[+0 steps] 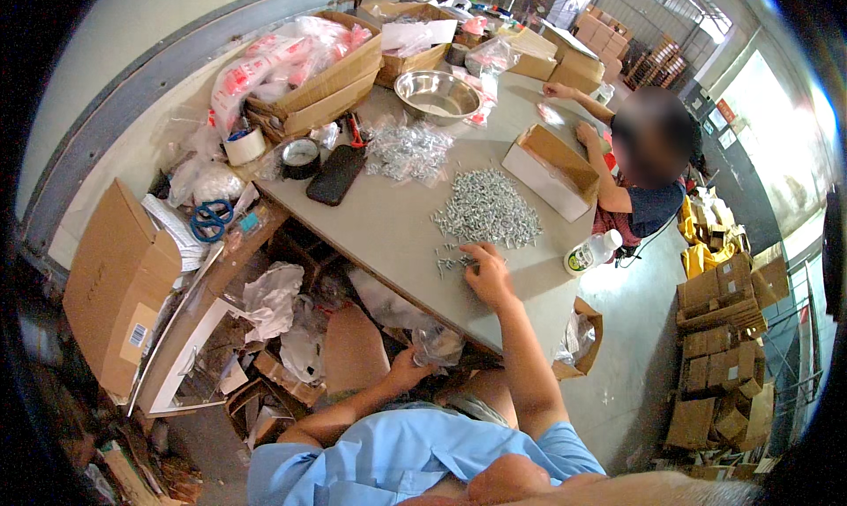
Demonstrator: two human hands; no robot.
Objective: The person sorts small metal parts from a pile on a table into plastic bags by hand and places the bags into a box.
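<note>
A grey table (371, 232) stands by a pale wall (115, 65); daylight, seemingly from a doorway (768, 109).

There is a single view, taken from the person's head and tilted steeply down and forward. It looks over the blue-shirted chest and both forearms, which enter from the lower edge. The right hand (487, 272) sits near the centre, close to the lens, its fingers (472, 252) resting on the grey worktop (388, 232). Beyond the fingers the worktop runs away toward the upper right, where a second person sits at its far side. Left of the fingers the view takes in the floor clutter and wall. The left hand (408, 365) lies nearer than the fingers, below the worktop edge. The fisheye bends straight edges toward a dark rim.
</note>
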